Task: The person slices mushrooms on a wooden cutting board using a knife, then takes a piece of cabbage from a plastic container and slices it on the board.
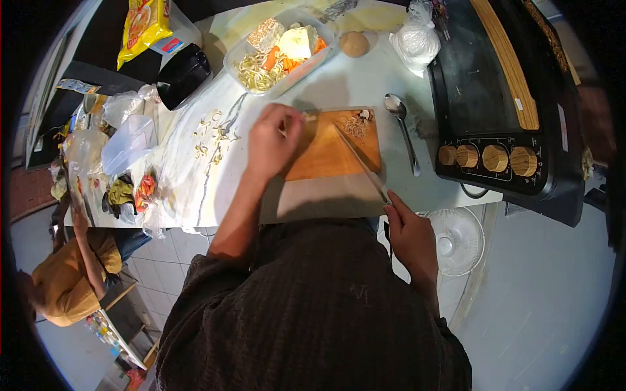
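Observation:
My right hand [412, 234] grips the handle of a knife [362, 161], its blade slanting up and left over the wooden cutting board [319, 166]. My left hand [274, 138] is curled with fingers drawn together at the board's left edge; it is slightly blurred. By its fingertips is a small pale piece [310, 118], too small to name, and I cannot make out exactly how it is held. Fine brownish shreds [356, 128] lie at the board's upper right, beside a small dark-and-white scrap [366, 115].
A plastic container [266, 91] of sprouts, carrot and pale blocks stands behind the board. Around it are a round brown object [354, 44], a white-filled bag [417, 40], a spoon [404, 127] and a black oven [495, 98]. Scattered sprouts [212, 137] lie left; a person [72, 274] is beyond.

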A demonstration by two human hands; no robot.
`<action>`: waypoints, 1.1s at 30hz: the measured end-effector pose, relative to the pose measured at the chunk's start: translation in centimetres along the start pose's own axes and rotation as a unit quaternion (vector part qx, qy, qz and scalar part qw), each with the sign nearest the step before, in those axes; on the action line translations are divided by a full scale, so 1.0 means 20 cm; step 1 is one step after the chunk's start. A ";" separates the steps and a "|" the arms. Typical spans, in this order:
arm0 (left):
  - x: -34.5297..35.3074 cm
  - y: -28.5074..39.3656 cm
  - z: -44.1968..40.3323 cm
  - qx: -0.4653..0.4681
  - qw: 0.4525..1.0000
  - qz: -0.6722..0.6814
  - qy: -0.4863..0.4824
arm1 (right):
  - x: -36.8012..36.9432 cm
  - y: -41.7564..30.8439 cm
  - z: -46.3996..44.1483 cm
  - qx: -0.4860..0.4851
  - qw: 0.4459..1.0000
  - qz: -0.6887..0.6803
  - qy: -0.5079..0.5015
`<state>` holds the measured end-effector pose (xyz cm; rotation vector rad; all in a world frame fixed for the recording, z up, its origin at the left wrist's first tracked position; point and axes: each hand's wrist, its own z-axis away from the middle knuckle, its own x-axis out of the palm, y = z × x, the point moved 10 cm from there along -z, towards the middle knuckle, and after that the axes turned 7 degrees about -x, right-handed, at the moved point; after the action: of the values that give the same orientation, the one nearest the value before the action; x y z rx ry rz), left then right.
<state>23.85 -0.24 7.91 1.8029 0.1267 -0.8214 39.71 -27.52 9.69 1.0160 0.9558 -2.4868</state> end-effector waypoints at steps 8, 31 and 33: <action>-0.42 -0.06 -0.45 -0.082 0.987 -0.089 0.106 | -0.03 0.05 -0.01 -0.045 0.997 -0.027 0.060; -0.50 -0.64 0.11 -0.144 0.978 -0.130 -0.082 | -0.05 0.05 -0.06 -0.047 0.997 -0.039 0.036; -0.45 -0.65 0.12 -0.142 0.974 -0.151 -0.090 | -0.04 0.06 -0.06 -0.019 0.998 -0.045 0.025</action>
<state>10.00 5.56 2.40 1.4515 0.3880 -1.1180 41.46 -27.55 9.15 1.0509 1.0827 -2.5169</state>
